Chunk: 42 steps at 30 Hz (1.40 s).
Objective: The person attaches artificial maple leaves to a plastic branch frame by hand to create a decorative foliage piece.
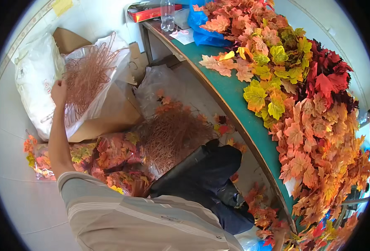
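My left hand (59, 91) reaches out to the far left, its fingers closed at the edge of a tangled bundle of brown wire-like stems (89, 75). What lies inside those fingers is too small to make out. The stems sit in an open cardboard box (105, 125) with a clear plastic liner. A white sack (36, 79) stands against the hand's other side. My right hand (280, 234) shows only in part at the lower right edge, among orange and red artificial maple leaves (262, 213); its fingers are hidden.
A green-topped table (239, 108) curves along the right, heaped with yellow, dark red and orange maple leaves (306, 142). A plastic bottle (167, 16) and a blue bag (204, 29) stand at its far end. More brown stems (172, 136) and bagged leaves (114, 154) lie near my legs.
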Each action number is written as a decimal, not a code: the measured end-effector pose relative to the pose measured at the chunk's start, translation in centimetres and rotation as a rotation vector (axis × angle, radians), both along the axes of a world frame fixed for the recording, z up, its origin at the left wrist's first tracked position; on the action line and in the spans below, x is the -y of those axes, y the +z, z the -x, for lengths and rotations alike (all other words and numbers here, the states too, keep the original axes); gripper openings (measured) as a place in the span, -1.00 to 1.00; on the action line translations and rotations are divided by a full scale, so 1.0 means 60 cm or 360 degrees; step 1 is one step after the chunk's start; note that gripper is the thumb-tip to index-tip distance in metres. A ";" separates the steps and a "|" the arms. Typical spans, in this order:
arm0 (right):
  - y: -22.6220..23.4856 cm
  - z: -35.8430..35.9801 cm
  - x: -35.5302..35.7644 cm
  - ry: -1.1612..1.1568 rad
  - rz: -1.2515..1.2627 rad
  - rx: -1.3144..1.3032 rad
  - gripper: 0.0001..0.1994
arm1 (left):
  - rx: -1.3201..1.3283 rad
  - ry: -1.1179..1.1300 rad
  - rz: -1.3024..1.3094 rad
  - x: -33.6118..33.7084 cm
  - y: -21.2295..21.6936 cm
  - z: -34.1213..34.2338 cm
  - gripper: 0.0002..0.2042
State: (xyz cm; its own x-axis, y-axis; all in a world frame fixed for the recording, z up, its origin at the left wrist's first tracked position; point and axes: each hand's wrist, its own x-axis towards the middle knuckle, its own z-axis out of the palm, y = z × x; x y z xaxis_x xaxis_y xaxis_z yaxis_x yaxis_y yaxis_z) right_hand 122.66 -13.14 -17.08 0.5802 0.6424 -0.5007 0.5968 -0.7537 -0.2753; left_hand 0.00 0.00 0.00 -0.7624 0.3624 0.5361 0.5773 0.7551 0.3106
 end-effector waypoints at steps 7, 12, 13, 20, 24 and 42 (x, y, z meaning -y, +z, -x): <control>0.066 0.224 -0.061 0.1290 -0.0028 0.0148 -0.83 | -0.0035 -0.0202 -0.0260 -0.009 -0.005 -0.011 -0.69; 0.141 0.439 -0.154 0.1282 0.0049 -0.0153 -0.78 | 0.0111 -0.0341 0.0064 0.009 -0.179 -0.029 -0.70; 0.158 0.474 -0.171 0.1286 0.0051 -0.0132 -0.78 | 0.0129 -0.0338 0.0055 0.001 -0.186 -0.056 -0.70; 0.234 0.695 -0.311 0.1858 -0.0121 -0.0483 -0.76 | -0.0180 -0.0366 0.0176 -0.006 -0.090 -0.129 -0.57; 0.247 0.834 -0.385 0.2352 -0.0188 -0.0666 -0.74 | 0.0052 -0.0540 0.0250 -0.006 -0.114 -0.094 -0.56; 0.166 1.463 -0.482 0.2241 -0.0167 -0.1770 -0.41 | 0.1246 -0.0948 -0.0963 0.003 -0.101 -0.141 -0.85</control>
